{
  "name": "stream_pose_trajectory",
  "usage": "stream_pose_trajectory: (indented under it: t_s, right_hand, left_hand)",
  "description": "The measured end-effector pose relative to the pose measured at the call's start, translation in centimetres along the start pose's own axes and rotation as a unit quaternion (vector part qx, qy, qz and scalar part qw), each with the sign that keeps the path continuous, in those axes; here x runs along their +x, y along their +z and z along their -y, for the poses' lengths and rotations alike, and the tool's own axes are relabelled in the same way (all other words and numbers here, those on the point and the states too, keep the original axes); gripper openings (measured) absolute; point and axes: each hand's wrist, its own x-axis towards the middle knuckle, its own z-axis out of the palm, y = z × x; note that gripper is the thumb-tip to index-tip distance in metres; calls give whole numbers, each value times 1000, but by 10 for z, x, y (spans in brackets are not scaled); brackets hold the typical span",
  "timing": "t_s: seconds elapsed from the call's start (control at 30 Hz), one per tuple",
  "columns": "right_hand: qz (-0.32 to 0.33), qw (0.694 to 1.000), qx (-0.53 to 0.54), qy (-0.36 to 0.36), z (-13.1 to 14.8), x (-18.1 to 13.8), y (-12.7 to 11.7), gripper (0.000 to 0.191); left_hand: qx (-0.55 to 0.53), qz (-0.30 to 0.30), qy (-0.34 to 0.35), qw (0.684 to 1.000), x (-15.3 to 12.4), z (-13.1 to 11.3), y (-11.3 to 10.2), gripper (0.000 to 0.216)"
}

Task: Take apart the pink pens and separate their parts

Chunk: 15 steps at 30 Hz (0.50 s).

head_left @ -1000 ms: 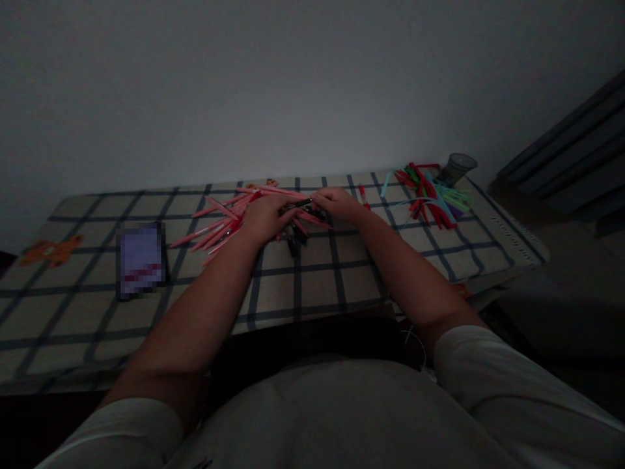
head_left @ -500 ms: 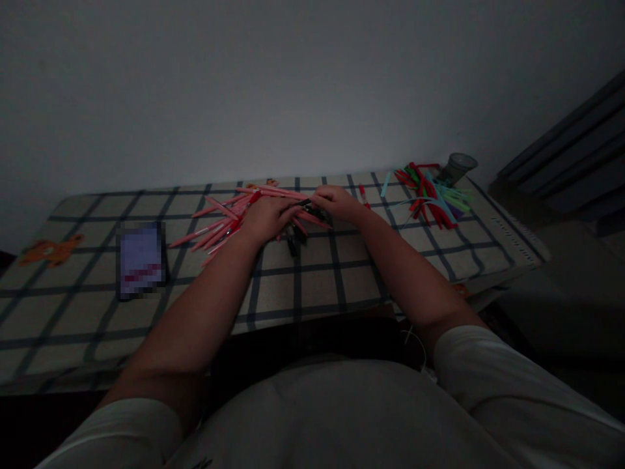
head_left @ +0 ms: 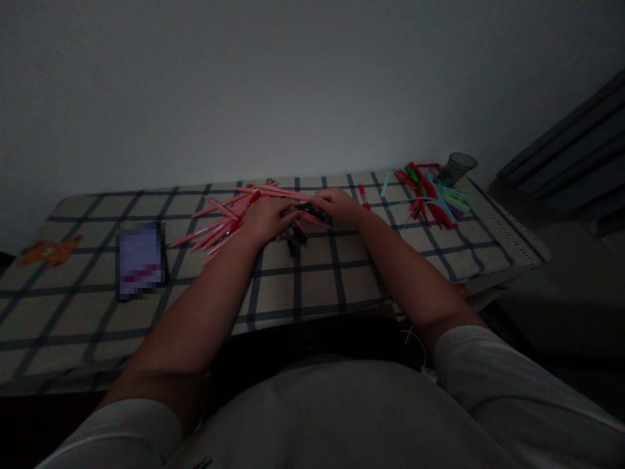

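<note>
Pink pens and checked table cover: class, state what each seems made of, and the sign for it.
Pink pens: likely plastic, smooth; even pink colour, thin straight barrels. Checked table cover: probably woven cloth, matt; no glare, and its edge hangs over the table. Dim light leaves both uncertain.

Ref = pink pen pile (head_left: 229,218): left hand (head_left: 266,218) and right hand (head_left: 339,205) meet over its right end, small dark pieces (head_left: 295,242) just nearer, both forearms (head_left: 209,299) crossing the cloth (head_left: 312,286) on the near side. Left of the pile, 1 flat dark device (head_left: 140,259) lies well apart, bare checks between; wall (head_left: 293,98) closes off just behind. Right of the pile: 1 red marker (head_left: 362,194) near, then bare cloth, then coloured strip heap (head_left: 432,192) and cup (head_left: 456,168) at the corner.
</note>
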Motion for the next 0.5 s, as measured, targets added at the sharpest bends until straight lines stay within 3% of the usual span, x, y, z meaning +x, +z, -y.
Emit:
stream_pose_trajectory:
  t_s: [0.27, 0.5]
  right_hand:
    - [-28, 998, -45, -33, 6, 3, -6, 43]
    - [-37, 998, 8, -40, 5, 1, -6, 36]
  left_hand:
    - [-23, 17, 49, 998, 3, 4, 3, 41]
    - [-13, 19, 31, 999, 4, 4, 3, 46]
